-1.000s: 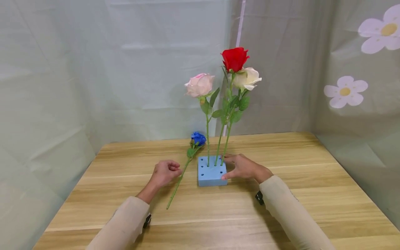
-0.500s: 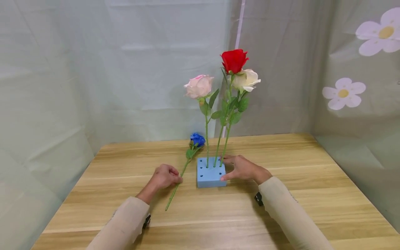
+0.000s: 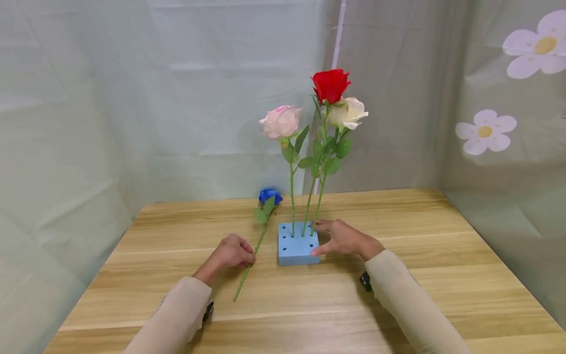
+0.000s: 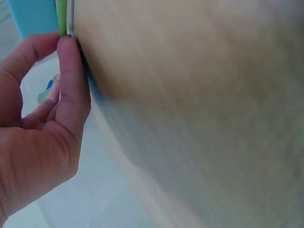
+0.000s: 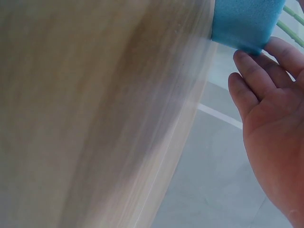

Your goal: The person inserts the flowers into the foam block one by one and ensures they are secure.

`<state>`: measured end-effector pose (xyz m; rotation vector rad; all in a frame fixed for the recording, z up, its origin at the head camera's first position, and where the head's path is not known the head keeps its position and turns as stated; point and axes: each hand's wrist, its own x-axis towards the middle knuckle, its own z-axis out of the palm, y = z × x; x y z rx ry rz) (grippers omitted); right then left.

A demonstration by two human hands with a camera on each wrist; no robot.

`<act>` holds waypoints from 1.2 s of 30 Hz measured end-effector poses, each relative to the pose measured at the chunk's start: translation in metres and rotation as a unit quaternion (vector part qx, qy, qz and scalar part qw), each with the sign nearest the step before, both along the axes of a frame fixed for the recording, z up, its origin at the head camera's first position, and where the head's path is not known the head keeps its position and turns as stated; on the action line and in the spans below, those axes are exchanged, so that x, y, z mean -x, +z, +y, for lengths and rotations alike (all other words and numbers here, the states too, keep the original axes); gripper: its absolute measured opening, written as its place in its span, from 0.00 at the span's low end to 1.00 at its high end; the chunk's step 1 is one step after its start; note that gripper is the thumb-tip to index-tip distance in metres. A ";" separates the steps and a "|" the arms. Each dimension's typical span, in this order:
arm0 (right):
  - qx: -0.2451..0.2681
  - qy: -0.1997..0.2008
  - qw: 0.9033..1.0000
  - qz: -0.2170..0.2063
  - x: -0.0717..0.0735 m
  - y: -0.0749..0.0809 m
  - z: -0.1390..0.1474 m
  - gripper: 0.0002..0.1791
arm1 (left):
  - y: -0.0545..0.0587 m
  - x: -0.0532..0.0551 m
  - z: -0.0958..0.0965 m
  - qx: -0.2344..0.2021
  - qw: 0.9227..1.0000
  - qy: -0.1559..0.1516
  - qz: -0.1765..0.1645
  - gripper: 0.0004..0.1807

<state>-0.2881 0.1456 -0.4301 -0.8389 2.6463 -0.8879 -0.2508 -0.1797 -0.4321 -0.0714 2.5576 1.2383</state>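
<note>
Between thumb and fingertips, my left hand (image 3: 233,251) pinches the green stem (image 4: 62,16) of a blue rose (image 3: 268,196). The flower head points toward the back of the table, and the stem's cut end toward me. My right hand (image 3: 345,238) holds the right side of a light blue foam block (image 3: 298,259), thumb at the front corner and fingers at the back. Three roses stand in the block's holes: a pink rose (image 3: 280,122) on the left, a red rose (image 3: 330,86) and a cream rose (image 3: 352,113) on the right, partly behind the red one.
Several free holes show in the block's top. The wooden table (image 3: 420,275) reaches back to a grey-green cloth curtain (image 3: 212,123). Printed white flowers (image 3: 485,132) decorate the curtain on the right.
My left fingers have closed on the stem. The blue rose has turned, its head shifting left and its leaves flipping. My right hand and the block stay in place.
</note>
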 end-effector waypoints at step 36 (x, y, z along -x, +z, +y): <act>0.011 0.019 1.000 0.020 0.000 -0.001 0.002 0.48 | 0.018 -0.008 -0.015 -0.123 0.992 -0.025 0.014 0.13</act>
